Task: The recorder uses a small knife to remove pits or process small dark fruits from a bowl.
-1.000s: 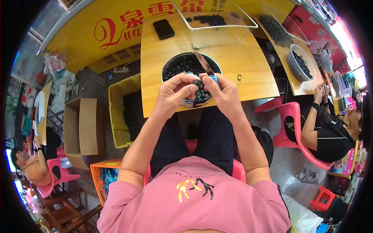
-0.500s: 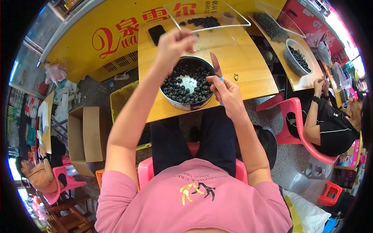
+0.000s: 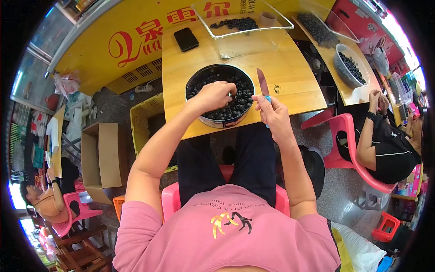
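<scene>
A round metal tin stands at the table's near edge, holding many small, dark, round pieces. My left hand is down inside it, fingers curled together among the pieces; what they grip, if anything, is hidden. Just right of the tin, my right hand is closed round the light-blue handle of a knife. Its blade points up and away from me. Toward the back of the table lies a clear, white-rimmed tray, with a cluster of similar dark pieces at its far side.
A black phone lies at the table's back left. Dark scraps dot the tabletop at right. A bowl of dark pieces is on another table, near a seated person. Left below are a yellow crate and cardboard box.
My left hand has come down from above the tin's far side into the pieces. My right hand, with the knife, has shifted slightly right and nearer to me.
</scene>
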The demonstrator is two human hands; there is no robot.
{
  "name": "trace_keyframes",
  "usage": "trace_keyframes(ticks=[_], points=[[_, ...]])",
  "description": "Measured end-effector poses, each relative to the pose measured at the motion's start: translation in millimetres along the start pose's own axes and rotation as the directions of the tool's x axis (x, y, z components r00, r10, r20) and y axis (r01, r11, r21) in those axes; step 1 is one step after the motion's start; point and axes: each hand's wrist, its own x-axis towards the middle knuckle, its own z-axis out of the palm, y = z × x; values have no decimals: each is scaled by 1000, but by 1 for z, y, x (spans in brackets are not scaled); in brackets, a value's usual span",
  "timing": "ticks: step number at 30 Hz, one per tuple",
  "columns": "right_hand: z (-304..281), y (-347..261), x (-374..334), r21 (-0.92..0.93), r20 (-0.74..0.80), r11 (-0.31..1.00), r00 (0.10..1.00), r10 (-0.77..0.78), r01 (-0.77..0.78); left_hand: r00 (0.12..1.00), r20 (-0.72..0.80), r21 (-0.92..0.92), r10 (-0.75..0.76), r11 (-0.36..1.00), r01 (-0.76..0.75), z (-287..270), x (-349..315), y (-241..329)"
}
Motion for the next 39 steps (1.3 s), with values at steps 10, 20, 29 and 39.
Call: trace_keyframes(ticks=[10, 20, 29, 39], points=[[7, -3, 0, -37, 20, 999, 1000, -6, 7, 996, -67, 58, 57, 997, -53, 6, 0, 0], [8, -6, 1, -24, 46, 1000, 999, 6, -5, 999, 32, 161, 35, 986, -39, -2, -4, 12], [15, -10, 4, 2, 45, 1000, 999, 24, -24, 978, -207, -154, -4, 988, -29, 0, -17, 3], [50, -19, 13, 52, 32, 998, 999, -43, 42, 906, -417, -631, -78, 742, -226, -35, -50, 57]])
